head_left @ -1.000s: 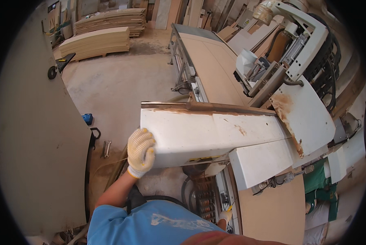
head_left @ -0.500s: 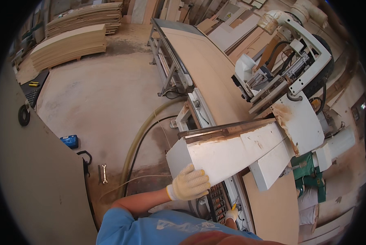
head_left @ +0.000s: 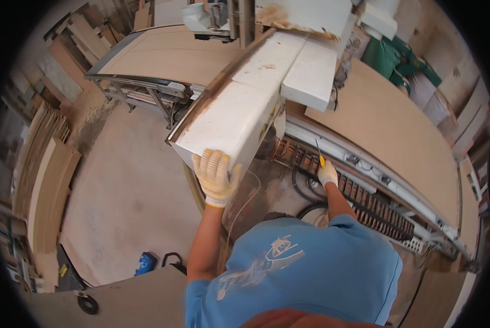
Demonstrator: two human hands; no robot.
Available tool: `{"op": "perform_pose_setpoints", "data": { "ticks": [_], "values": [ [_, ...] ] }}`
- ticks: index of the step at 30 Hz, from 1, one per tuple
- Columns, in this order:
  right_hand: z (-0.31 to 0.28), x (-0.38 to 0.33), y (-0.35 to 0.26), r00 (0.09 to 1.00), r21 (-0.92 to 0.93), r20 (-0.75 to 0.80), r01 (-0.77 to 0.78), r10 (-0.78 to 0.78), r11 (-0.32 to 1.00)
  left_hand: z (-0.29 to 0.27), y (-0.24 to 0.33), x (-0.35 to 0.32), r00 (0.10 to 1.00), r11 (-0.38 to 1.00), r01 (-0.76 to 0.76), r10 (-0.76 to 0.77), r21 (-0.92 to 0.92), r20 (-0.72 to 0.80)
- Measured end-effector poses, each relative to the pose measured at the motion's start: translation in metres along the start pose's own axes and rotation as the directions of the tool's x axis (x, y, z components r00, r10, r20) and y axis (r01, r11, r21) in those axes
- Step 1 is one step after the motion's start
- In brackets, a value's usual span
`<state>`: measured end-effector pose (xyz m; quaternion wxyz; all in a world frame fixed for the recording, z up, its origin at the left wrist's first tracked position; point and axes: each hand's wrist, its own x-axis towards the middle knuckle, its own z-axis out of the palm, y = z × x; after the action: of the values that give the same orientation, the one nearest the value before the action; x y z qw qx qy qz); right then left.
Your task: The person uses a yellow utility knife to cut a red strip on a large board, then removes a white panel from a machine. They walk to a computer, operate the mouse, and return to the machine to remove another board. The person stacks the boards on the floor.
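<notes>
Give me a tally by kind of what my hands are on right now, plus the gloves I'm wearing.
Knit work gloves: 2, on the left hand and the right hand
White machine cover, raised, gripped at its end by the left hand: 1
Yellow-handled tool in the right hand: 1
Total: 4

A long white cover, rust-stained along its edges, slants from the frame's top centre down to mid-left, lifted open. A thin tool with a yellow handle points upward, right of centre.
</notes>
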<state>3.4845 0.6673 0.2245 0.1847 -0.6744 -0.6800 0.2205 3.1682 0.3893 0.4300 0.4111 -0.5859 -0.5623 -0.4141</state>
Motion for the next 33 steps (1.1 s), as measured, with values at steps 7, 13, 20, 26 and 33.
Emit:
{"op": "perform_pose_setpoints", "data": {
  "ticks": [7,13,20,26,33],
  "values": [
    [0.003,-0.029,-0.005,0.987,-0.006,0.157,0.009,-0.008,1.0,-0.021,0.01,-0.025,1.0,0.998,0.02,-0.018,0.066,-0.025],
    [0.034,0.024,0.003,0.977,-0.012,0.195,-0.087,0.087,0.996,-0.007,-0.001,-0.032,0.998,0.993,0.063,-0.061,0.096,-0.017],
    [0.092,0.099,-0.023,0.968,0.117,0.226,-0.143,0.114,0.983,-0.008,-0.002,-0.036,0.995,0.986,0.065,-0.076,0.156,0.066],
    [0.135,0.157,-0.045,0.946,0.381,0.262,-0.283,0.191,0.88,0.015,-0.004,-0.029,0.987,0.972,0.151,-0.139,0.179,-0.077],
    [0.135,0.183,-0.054,0.95,0.272,0.258,-0.244,0.174,0.931,0.022,-0.004,-0.026,0.974,0.962,0.215,-0.198,0.169,-0.11]
  ]
}}
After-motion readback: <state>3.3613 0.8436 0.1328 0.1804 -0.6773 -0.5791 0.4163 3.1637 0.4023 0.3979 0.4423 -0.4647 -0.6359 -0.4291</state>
